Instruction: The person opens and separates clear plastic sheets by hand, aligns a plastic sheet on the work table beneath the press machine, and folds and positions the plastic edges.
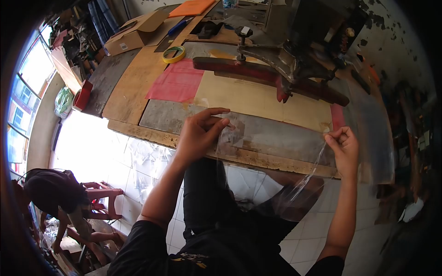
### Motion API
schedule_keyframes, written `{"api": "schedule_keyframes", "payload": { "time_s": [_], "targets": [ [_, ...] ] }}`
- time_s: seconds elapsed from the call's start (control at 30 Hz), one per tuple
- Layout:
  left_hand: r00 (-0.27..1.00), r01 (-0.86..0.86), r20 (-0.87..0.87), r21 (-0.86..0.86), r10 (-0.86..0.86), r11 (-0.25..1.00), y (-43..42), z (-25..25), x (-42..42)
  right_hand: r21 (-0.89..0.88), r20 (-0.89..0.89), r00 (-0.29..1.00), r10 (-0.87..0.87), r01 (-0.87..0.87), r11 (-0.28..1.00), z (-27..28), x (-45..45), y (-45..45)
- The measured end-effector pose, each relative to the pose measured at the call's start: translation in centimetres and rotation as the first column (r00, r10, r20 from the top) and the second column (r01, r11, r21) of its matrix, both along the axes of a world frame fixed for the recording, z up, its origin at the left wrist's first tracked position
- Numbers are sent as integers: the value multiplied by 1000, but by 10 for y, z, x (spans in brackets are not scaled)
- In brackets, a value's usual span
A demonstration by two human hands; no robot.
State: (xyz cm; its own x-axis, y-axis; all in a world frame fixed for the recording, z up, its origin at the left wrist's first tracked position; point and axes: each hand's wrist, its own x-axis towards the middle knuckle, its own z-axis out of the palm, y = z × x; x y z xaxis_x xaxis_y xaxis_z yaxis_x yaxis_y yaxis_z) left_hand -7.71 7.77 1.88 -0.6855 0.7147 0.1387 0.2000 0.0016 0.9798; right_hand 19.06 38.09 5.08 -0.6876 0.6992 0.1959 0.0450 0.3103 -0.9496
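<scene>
Plastic film (307, 180), clear and thin, hung between the two hands, its slack dropping past the table's (138, 133) near edge in front of the person's legs. Glossy creases ran down from its right end.

To my judgement, those creases were the chief risk: film so light could cling to itself and fold over. The near edge looked rough and chipped, so slack drawn across it might have snagged or torn. A weak pinch at either end could have let a corner drop toward the floor (294, 241).

The right hand (343, 149) gripped the film's right end between thumb and forefinger, above the near edge toward the table's right corner; the film fell away below and to the left of those fingertips. The left hand (200, 135) was over the near edge, well apart from the right, its thumb and forefinger curled toward each other. The film's left end was right at these fingers and hung below them, though I could not tell whether they pinched it.

Farther from the near edge, beyond both hands, a red bar (271, 78) stretched above a cream sheet (253, 96), with a red sheet (177, 82) at its left.
</scene>
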Motion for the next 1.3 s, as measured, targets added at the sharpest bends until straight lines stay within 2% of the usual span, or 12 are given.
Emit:
{"api": "schedule_keyframes", "payload": {
  "time_s": [0.07,0.13,0.3,0.37,0.43,0.5,0.6,0.7,0.9,0.97,1.1,1.3],
  "targets": [
    [1000,-12,-24,-42,11,999,4,5,1,22,61,998,-4,2,1000,-3,-5,10],
    [983,-114,-161,-162,87,980,13,12,0,71,94,995,-11,4,997,-4,-14,19],
    [941,-145,-326,-140,93,979,45,9,-34,255,185,982,-26,-22,967,-9,-50,49],
    [899,-135,-437,-234,20,963,58,11,-50,289,237,971,-27,-44,956,-15,-65,64],
    [870,-132,-492,-220,6,966,67,10,-61,316,281,959,-26,-67,946,-12,-74,64],
    [693,-69,-696,-322,-187,944,79,8,-77,490,370,922,-111,-92,867,-3,-80,54],
    [600,-84,-761,-367,-247,926,82,10,-74,549,349,927,-138,-82,832,-9,-79,49],
    [578,-135,-750,-476,-321,869,83,13,-69,589,364,917,-159,-95,802,-8,-76,46],
    [527,-148,-783,-467,-330,872,77,16,-55,666,397,913,-96,-215,714,0,-68,49],
    [534,-138,-777,-469,-334,872,76,19,-54,546,490,868,-85,-229,805,11,-62,40],
    [599,-138,-740,-471,-305,871,76,17,-54,566,513,854,-89,-259,783,6,-55,44],
    [654,-157,-722,-424,-228,892,83,16,-55,612,424,903,-67,-232,756,-5,-61,60]
  ]
}}
